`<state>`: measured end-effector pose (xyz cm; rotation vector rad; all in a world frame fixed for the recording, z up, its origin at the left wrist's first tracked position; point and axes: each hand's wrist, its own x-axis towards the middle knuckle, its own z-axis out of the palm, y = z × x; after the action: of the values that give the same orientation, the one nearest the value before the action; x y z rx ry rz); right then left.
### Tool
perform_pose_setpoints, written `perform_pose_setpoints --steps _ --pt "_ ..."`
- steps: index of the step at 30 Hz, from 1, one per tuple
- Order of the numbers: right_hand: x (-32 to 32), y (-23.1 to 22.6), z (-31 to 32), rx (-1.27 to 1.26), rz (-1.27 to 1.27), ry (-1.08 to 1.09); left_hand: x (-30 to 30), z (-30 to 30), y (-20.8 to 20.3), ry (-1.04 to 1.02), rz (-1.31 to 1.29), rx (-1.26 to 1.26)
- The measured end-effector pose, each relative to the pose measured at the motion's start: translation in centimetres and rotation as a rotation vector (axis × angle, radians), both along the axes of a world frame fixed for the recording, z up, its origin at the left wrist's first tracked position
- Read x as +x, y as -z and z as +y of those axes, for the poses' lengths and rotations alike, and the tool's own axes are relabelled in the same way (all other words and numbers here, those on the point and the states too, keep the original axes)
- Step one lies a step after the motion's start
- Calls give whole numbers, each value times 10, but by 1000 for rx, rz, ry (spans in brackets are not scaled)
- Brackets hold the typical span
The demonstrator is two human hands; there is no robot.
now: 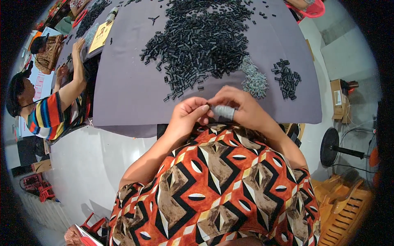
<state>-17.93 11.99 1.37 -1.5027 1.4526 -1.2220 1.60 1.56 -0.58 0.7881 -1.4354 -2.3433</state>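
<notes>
- Small dark part (pixel 208 105): one, between the fingertips of both hands, by the counter's (pixel 123 82) near edge.
- Left hand (pixel 188 114): fingers folded, thumb apparently pinching the part.
- Right hand (pixel 243 107): curled, fingertips meeting the left's; whether it also grips cannot be told.
- Grey ribbed covering (pixel 224 112): at the right hand, nature unclear.
- Black pieces (pixel 205 37): large heap, beyond both hands.
- Silvery pieces (pixel 253 80): pile, just beyond right hand.
- Black batch (pixel 287 80): right of right hand.
- Risks, judged: slender pinch could drop the part lapward; a stray right hand could scatter the silvery pile.
</notes>
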Motion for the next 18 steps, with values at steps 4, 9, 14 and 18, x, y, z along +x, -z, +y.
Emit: perform_pose_setpoints --steps 4,9,14,18 --pt "-10 -7 -21 -71 346 109 9 -9 -7 -125 -10 -209" --pt "8 -1 -49 -102 573 51 14 -15 0 -159 37 -218" --pt "16 19 -63 -205 753 38 14 -17 -3 -158 16 -208" --pt "15 19 -60 -233 760 14 13 -18 -2 -148 23 -191"
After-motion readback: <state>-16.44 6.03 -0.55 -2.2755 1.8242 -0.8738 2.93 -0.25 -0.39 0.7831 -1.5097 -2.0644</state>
